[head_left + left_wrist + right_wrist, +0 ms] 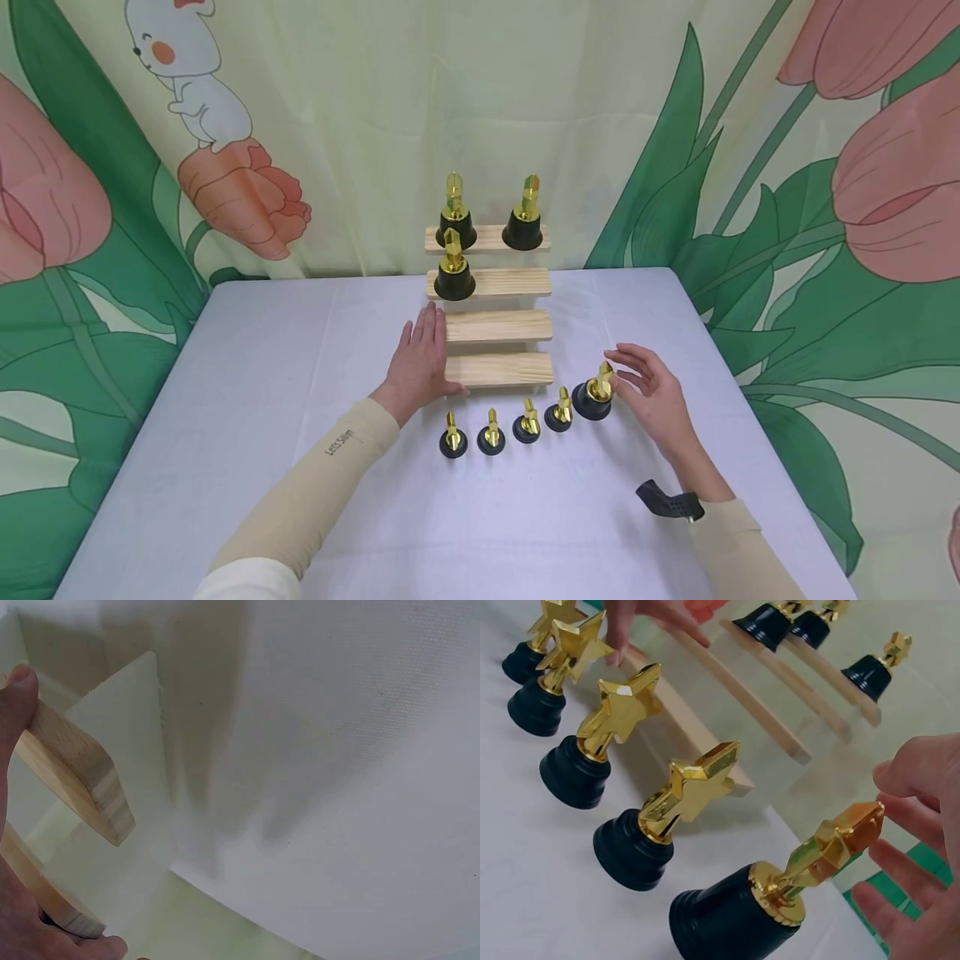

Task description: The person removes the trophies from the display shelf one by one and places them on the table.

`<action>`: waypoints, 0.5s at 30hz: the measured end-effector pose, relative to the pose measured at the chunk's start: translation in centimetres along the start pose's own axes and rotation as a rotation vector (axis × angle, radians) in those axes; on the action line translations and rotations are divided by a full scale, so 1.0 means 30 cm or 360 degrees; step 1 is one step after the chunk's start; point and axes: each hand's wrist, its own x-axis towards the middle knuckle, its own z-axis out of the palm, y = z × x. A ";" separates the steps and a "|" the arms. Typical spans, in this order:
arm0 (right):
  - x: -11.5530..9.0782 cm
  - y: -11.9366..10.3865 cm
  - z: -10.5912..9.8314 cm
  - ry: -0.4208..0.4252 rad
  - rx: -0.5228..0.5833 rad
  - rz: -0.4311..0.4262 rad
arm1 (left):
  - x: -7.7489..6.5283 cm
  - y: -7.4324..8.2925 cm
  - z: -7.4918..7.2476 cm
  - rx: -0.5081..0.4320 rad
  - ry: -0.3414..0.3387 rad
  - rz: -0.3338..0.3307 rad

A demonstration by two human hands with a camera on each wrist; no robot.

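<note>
My left hand (422,358) rests on the left ends of the lower planks of a stepped wooden rack (498,369), fingers extended and thumb at the bottom plank. In the left wrist view, its thumb lies on one plank end (105,787). My right hand (651,396) is at the gold star of a large trophy (592,403), fingers spread and loosely bent. The right wrist view shows the thumb and fingertips right at the tip of that star (840,844). The trophy's black base (731,919) stands on the table.
Several smaller star trophies (491,440) stand in a row before the rack. Two large trophies (522,229) are on the top plank, another (454,282) on the left of the second. White cloth covers the table (300,350); a printed curtain (360,142) hangs behind.
</note>
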 end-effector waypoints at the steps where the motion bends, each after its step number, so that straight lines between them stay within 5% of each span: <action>1: 0.004 -0.004 -0.001 0.0004 -0.0007 -0.0006 | 0.000 0.000 0.000 0.0001 0.0001 0.0001; 15: 0.076 -0.089 0.006 0.0002 -0.0039 -0.0141 | -0.006 -0.003 0.000 -0.0029 0.0017 0.0008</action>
